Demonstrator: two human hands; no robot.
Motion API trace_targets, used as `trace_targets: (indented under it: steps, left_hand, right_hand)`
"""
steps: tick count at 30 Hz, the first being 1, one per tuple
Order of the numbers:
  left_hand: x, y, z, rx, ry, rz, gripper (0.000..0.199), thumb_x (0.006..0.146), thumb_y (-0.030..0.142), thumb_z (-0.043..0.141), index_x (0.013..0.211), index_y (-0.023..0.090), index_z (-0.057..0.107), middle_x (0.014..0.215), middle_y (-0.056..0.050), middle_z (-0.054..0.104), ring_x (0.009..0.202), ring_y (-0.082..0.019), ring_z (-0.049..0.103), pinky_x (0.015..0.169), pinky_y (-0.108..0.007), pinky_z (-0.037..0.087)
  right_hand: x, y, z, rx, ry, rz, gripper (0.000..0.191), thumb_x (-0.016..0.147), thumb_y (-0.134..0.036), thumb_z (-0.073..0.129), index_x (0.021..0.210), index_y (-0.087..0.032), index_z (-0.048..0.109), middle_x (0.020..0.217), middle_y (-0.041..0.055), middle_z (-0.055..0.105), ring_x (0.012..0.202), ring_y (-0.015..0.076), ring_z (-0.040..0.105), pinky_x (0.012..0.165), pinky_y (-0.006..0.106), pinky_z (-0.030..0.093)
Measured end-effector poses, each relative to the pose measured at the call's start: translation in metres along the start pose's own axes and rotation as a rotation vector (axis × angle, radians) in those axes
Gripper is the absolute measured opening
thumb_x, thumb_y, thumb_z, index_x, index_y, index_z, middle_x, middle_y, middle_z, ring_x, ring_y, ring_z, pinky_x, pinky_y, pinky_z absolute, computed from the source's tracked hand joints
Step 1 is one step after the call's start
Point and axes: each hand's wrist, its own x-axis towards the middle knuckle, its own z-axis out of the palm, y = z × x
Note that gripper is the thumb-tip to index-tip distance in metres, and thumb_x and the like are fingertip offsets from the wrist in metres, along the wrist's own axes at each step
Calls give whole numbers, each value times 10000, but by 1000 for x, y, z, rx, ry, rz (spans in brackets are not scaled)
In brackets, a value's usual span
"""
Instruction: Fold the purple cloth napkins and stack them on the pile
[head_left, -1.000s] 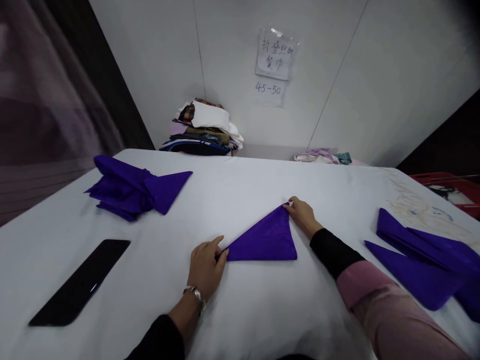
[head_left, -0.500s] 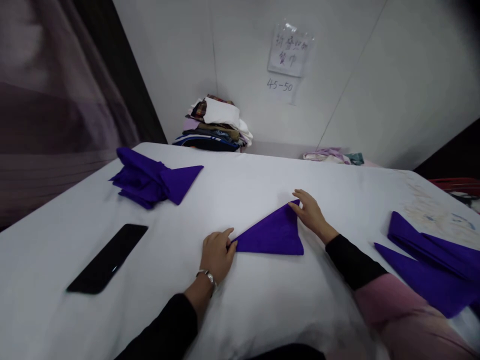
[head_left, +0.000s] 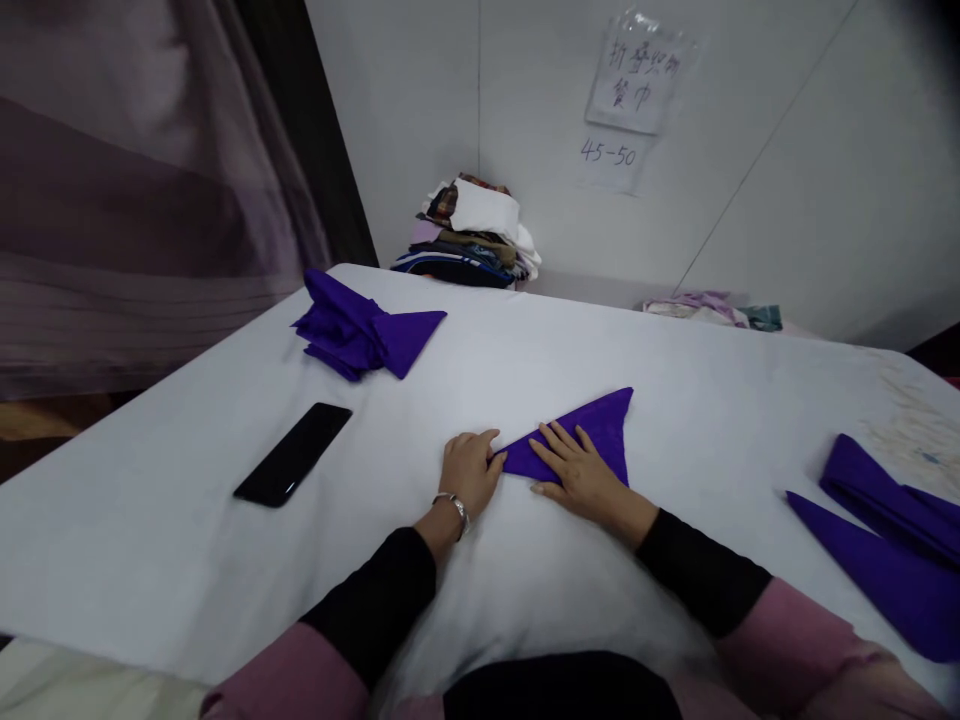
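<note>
A purple cloth napkin (head_left: 606,428), folded into a triangle, lies flat on the white-covered table. Its narrow left tip is pinched between the thumb and fingers of my left hand (head_left: 469,470), which wears a bracelet. Across the lower middle of the cloth rests my right hand (head_left: 581,472), palm down with the fingers spread. That hand and wrist hide part of the napkin's lower edge.
Another folded purple napkin (head_left: 367,330) sits at the back left, and more purple cloth (head_left: 892,555) lies at the right edge. A black phone (head_left: 294,455) is on the left. Stacked clothes (head_left: 472,235) stand behind the table (head_left: 517,350).
My right hand has let go of the napkin's upper right corner and moved down and left onto its middle. My left hand still pinches the left tip. The view has shifted.
</note>
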Motion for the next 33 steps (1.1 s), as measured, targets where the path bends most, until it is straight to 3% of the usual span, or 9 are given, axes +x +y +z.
trace_targets:
  steps: [5, 11, 15, 18, 23, 33]
  left_hand:
    - [2, -17, -9, -29, -12, -28, 261, 790, 256, 578, 1047, 215, 601, 717, 18, 641, 820, -195, 554, 862, -388, 368]
    - [-4, -44, -36, -106, 149, -199, 230, 814, 366, 527, 950, 229, 653, 713, 11, 636, 728, -170, 571, 742, -321, 442]
    - [-12, -38, -35, -155, 64, -6, 152, 774, 376, 592, 789, 246, 669, 790, 2, 650, 840, -179, 573, 836, -345, 428]
    - [-12, -33, -27, -140, -3, 89, 84, 737, 311, 645, 794, 252, 665, 910, -10, 646, 952, -194, 554, 917, -386, 391]
    - [-9, -35, -21, -105, -40, 114, 107, 717, 179, 626, 787, 253, 658, 1022, -13, 628, 1115, -212, 485, 1005, -430, 319]
    - [-11, -30, -24, -41, -94, 128, 178, 729, 109, 536, 795, 247, 626, 1067, -15, 617, 1187, -220, 436, 1050, -482, 244]
  right_hand:
    - [-4, 3, 6, 2, -6, 0, 679, 869, -622, 303, 1425, -236, 251, 1500, 101, 172, 1372, 287, 122, 1062, 557, 143]
    - [-4, 5, 10, 15, 5, -12, 661, 877, -606, 305, 1427, -243, 245, 1503, 92, 164, 1374, 282, 113, 1070, 550, 123]
    - [-5, 5, 10, 22, 11, -16, 661, 878, -603, 307, 1427, -241, 245, 1503, 93, 166, 1373, 281, 119, 1071, 547, 120]
    - [-5, 5, 9, 18, 8, -11, 664, 877, -606, 305, 1424, -233, 257, 1501, 96, 171, 1374, 279, 116, 1072, 543, 118]
    - [-6, 6, 10, 20, 6, -15, 656, 879, -601, 309, 1424, -240, 254, 1501, 93, 172, 1374, 274, 116, 1070, 541, 127]
    - [-6, 8, 12, 20, 9, -24, 638, 883, -588, 319, 1424, -256, 253, 1501, 86, 174, 1373, 276, 125, 1072, 543, 129]
